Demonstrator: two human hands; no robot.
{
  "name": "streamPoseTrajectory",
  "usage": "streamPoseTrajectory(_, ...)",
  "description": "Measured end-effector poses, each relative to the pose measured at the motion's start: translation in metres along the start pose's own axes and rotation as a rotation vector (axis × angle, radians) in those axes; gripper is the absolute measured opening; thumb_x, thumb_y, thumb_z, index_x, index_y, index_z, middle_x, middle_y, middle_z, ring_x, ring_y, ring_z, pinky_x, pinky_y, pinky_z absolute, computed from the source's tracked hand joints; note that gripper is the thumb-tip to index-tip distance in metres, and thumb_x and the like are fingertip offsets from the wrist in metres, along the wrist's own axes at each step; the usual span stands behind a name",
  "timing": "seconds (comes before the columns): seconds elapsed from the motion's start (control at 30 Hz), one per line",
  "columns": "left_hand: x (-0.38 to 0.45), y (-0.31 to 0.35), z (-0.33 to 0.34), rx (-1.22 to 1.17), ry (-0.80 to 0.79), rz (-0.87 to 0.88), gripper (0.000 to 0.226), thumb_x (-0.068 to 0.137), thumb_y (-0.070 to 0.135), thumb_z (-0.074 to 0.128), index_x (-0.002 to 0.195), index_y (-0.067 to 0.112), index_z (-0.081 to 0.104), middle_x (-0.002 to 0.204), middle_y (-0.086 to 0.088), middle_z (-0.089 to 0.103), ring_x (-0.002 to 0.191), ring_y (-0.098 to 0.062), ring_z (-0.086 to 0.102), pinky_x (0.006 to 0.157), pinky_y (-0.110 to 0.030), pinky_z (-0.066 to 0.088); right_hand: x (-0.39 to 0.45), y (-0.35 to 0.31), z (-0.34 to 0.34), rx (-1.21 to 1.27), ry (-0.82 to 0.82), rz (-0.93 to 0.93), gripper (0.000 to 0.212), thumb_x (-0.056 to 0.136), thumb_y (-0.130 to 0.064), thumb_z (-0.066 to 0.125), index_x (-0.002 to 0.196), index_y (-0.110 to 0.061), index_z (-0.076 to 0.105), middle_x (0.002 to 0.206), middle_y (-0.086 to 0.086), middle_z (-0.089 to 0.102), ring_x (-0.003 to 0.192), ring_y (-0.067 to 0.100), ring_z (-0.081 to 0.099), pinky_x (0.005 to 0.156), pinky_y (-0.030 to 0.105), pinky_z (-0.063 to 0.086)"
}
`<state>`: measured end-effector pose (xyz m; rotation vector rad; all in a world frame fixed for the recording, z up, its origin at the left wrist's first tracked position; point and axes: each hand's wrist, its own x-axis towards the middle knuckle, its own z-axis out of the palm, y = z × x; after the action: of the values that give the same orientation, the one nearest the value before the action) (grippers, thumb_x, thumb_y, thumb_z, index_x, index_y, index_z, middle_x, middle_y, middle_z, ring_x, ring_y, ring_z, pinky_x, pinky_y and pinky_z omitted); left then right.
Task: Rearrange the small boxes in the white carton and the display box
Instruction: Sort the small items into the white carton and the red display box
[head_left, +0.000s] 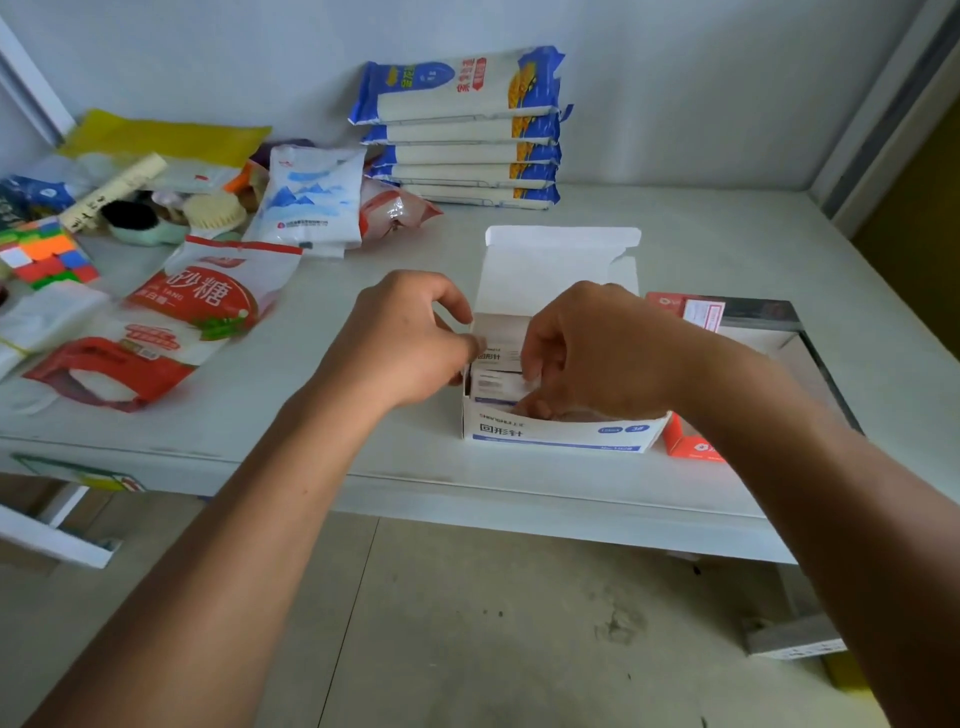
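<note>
**Inspector:** Head view. White carton (561, 434), lid flap up, thin glossy card. Hands?

**Assistant:** Both inside it. Left hand (400, 343) pinches the top edge of a small box (500, 356); right hand (587, 348) curls over its other end, likely to seat it squarely.

**Inspector:** Display box?

**Assistant:** Display box (779, 332) is just right of the carton, dark-rimmed, open-topped.

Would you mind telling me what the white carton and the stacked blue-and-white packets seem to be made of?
White carton: thin matte paperboard, judging by its creased, folded lid. Stacked packets: probably glossy plastic film, given the sheen and crimped ends.
</note>
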<state>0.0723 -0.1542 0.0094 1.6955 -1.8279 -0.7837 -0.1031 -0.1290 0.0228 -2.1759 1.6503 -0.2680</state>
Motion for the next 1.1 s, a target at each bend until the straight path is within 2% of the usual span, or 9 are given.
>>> streamPoseTrajectory(0.2,0.001,0.005,0.004,0.079,0.015,0.019,0.015,0.079,0.027,0.08,0.085,0.025,0.066,0.071,0.002,0.074,0.059,-0.012,0.072,0.059,-0.024,0.052,0.003,-0.002,0.008,0.078,-0.063,-0.023,0.008,0.077,-0.019,0.074,0.084,-0.019,0.072,0.09,-0.009,0.065,0.079,0.014,0.063,0.07,0.022,0.054)
streamPoseTrajectory(0.27,0.001,0.006,0.005,0.094,0.006,0.015,0.015,0.079,0.025,0.079,0.085,0.024,0.065,0.075,0.001,0.073,0.064,-0.015,0.072,0.061,-0.025,0.054,-0.002,0.0,0.002,0.097,-0.017,-0.015,0.009,0.076,-0.02,0.076,0.084,-0.02,0.071,0.087,-0.008,0.066,0.079,0.014,0.063,0.068,0.02,0.053)
streamPoseTrajectory(0.4,-0.002,0.013,0.016,0.234,0.14,0.118,0.016,0.079,0.022,0.076,0.093,0.025,0.068,0.088,0.005,0.062,0.078,-0.018,0.059,0.062,-0.026,0.038,-0.027,0.023,-0.027,0.375,0.111,0.107,0.008,0.083,-0.025,0.072,0.078,-0.019,0.069,0.076,-0.001,0.073,0.068,0.015,0.069,0.061,0.024,0.058)
streamPoseTrajectory(0.5,-0.008,0.029,0.03,0.175,0.187,0.24,0.011,0.08,0.026,0.076,0.089,0.025,0.069,0.081,0.008,0.059,0.08,-0.019,0.057,0.068,-0.026,0.037,-0.047,0.057,-0.044,0.246,0.204,0.209,0.009,0.083,-0.03,0.071,0.082,-0.021,0.072,0.079,0.002,0.072,0.072,0.017,0.067,0.07,0.035,0.057)
streamPoseTrajectory(0.57,-0.011,0.041,0.039,0.135,0.102,0.276,0.008,0.08,0.029,0.076,0.082,0.028,0.068,0.074,0.01,0.06,0.074,-0.017,0.059,0.065,-0.026,0.04,-0.06,0.077,-0.052,0.058,0.108,0.291,0.017,0.078,-0.039,0.073,0.086,-0.024,0.073,0.088,-0.002,0.073,0.079,0.019,0.066,0.079,0.041,0.055)
streamPoseTrajectory(0.7,-0.015,0.055,0.054,0.127,-0.049,0.278,0.008,0.083,0.032,0.075,0.083,0.025,0.071,0.072,0.009,0.065,0.07,-0.009,0.062,0.061,-0.024,0.045,-0.074,0.087,-0.052,-0.138,-0.219,0.337,0.046,0.076,-0.05,0.072,0.114,-0.026,0.068,0.113,-0.012,0.067,0.097,0.013,0.064,0.091,0.029,0.046)
streamPoseTrajectory(0.8,-0.017,0.059,0.062,0.121,-0.062,0.276,0.007,0.085,0.031,0.071,0.082,0.026,0.072,0.074,0.011,0.067,0.075,-0.011,0.064,0.066,-0.025,0.046,-0.074,0.086,-0.046,-0.195,-0.246,0.339,0.062,0.073,-0.065,0.064,0.121,-0.025,0.063,0.117,-0.011,0.065,0.101,0.014,0.062,0.096,0.032,0.046)
streamPoseTrajectory(0.97,-0.016,0.059,0.069,0.042,-0.01,0.248,0.015,0.086,0.026,0.067,0.073,0.022,0.071,0.069,0.008,0.071,0.068,-0.009,0.067,0.066,-0.024,0.051,-0.066,0.084,-0.02,-0.122,-0.04,0.423,0.054,0.073,-0.074,0.053,0.089,-0.024,0.067,0.079,-0.006,0.063,0.071,0.011,0.06,0.073,0.032,0.051)
streamPoseTrajectory(1.1,-0.019,0.057,0.071,0.0,0.042,0.238,0.017,0.086,0.028,0.067,0.07,0.025,0.07,0.064,0.011,0.07,0.066,-0.01,0.066,0.063,-0.024,0.049,-0.064,0.076,-0.02,-0.059,0.103,0.435,0.035,0.075,-0.056,0.066,0.078,-0.021,0.062,0.08,-0.002,0.064,0.067,0.011,0.059,0.064,0.03,0.051)
